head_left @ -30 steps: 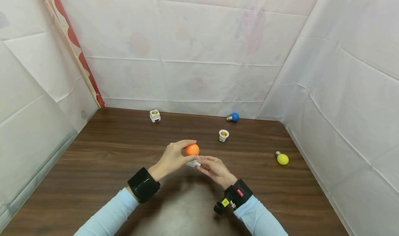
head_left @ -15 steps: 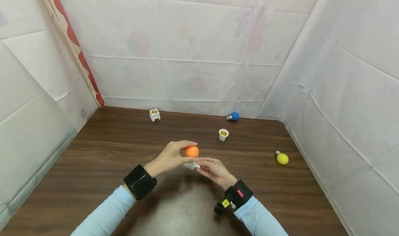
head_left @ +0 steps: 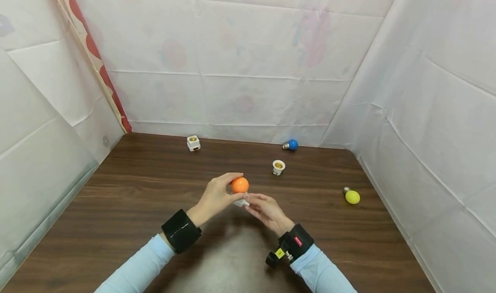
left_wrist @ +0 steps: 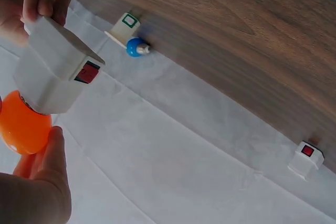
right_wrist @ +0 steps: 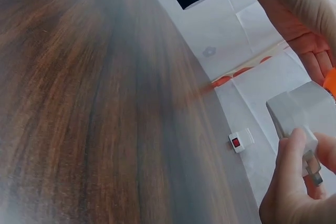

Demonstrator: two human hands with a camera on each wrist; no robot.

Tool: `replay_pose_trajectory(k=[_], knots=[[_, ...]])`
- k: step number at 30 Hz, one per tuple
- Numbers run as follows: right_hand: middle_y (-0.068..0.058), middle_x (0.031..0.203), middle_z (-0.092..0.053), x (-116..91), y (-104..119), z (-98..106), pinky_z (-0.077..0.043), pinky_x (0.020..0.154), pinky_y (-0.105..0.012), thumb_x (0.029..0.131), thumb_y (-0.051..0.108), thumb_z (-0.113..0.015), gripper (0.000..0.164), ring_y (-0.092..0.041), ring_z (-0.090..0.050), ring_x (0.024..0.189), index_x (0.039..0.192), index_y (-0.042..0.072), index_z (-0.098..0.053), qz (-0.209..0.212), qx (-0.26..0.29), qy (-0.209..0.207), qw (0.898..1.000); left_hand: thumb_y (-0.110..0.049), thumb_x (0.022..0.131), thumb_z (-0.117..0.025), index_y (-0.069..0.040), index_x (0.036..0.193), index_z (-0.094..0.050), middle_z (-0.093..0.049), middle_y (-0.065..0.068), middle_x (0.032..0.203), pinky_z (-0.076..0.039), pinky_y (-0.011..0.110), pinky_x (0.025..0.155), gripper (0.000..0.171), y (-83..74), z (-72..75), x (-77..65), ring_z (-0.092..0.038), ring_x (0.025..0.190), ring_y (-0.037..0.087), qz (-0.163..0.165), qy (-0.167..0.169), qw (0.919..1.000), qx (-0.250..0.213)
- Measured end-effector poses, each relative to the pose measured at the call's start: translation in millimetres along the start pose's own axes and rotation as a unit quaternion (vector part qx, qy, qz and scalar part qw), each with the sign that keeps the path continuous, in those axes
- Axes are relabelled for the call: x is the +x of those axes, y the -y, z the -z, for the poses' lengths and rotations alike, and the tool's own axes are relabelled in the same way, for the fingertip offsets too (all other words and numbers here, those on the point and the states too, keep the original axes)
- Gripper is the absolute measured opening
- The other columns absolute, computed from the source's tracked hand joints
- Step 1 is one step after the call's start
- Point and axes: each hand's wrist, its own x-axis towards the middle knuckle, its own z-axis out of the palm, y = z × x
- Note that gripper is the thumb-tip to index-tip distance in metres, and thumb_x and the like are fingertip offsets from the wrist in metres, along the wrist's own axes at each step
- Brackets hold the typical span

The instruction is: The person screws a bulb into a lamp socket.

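Observation:
My left hand grips an orange light bulb between thumb and fingers, above the middle of the table. Under the bulb is a white lamp socket with a red switch, its opening toward the bulb. In the left wrist view a thin strip of the bulb's metal base shows at the socket's mouth. With thumb and fingers my right hand pinches the plug end of this socket, and the metal prongs stick out by the thumb in the right wrist view.
A square white socket stands at the back left of the brown table. Right of centre are a round white socket and a blue bulb. A yellow bulb lies farther right. White cloth walls the table in.
My left hand and wrist dipped slightly down and left with the orange bulb and socket, then came back up and right. The right hand has kept its hold on the plug end.

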Motion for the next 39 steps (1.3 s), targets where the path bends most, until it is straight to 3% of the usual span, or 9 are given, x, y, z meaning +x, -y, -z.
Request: replay_pose_trajectory(k=[4, 21, 32, 39], knots=[[-0.004, 0.095, -0.067, -2, 0, 0, -0.053, 0.080, -0.024, 0.085, 0.009, -0.064, 0.029, -0.013, -0.062, 0.084, 0.112, -0.002, -0.060, 0.000, -0.005, 0.003, 1.000, -0.013, 0.065, -0.082, -0.004, 0.112, -0.064, -0.067, 0.009, 0.108, -0.054, 0.036, 0.074, 0.051, -0.1, -0.7, -0.1, -0.065, 0.092, 0.022, -0.007, -0.002, 1.0000, 0.005], [-0.005, 0.093, -0.066, -4, 1, 3, -0.053, 0.080, -0.027, 0.083, 0.006, -0.066, 0.037, -0.014, -0.064, 0.084, 0.116, -0.008, -0.056, 0.008, -0.022, 0.003, 1.000, -0.019, 0.070, -0.080, -0.007, 0.111, -0.064, -0.067, 0.006, 0.107, -0.053, 0.030, 0.074, 0.046, 2.3, 7.1, 3.2, -0.065, 0.089, 0.016, -0.013, 0.054, 0.9985, -0.007], [-0.007, 0.095, -0.063, -4, 0, 6, -0.053, 0.081, -0.028, 0.082, 0.008, -0.067, 0.039, -0.014, -0.062, 0.084, 0.116, -0.007, -0.056, -0.015, -0.040, 0.012, 0.999, -0.018, 0.071, -0.078, -0.010, 0.116, -0.062, -0.065, 0.004, 0.112, -0.052, 0.031, 0.083, 0.048, 7.7, 15.8, 5.0, -0.063, 0.096, 0.015, -0.027, 0.130, 0.9893, -0.060], [-0.005, 0.095, -0.064, -5, 1, 6, -0.053, 0.080, -0.028, 0.082, 0.009, -0.067, 0.035, -0.013, -0.063, 0.081, 0.113, -0.006, -0.058, -0.007, -0.052, 0.021, 0.998, -0.020, 0.070, -0.079, -0.009, 0.116, -0.062, -0.065, 0.006, 0.112, -0.052, 0.033, 0.083, 0.050, 6.6, 14.9, 3.7, -0.063, 0.097, 0.017, -0.019, 0.124, 0.9902, -0.062]])
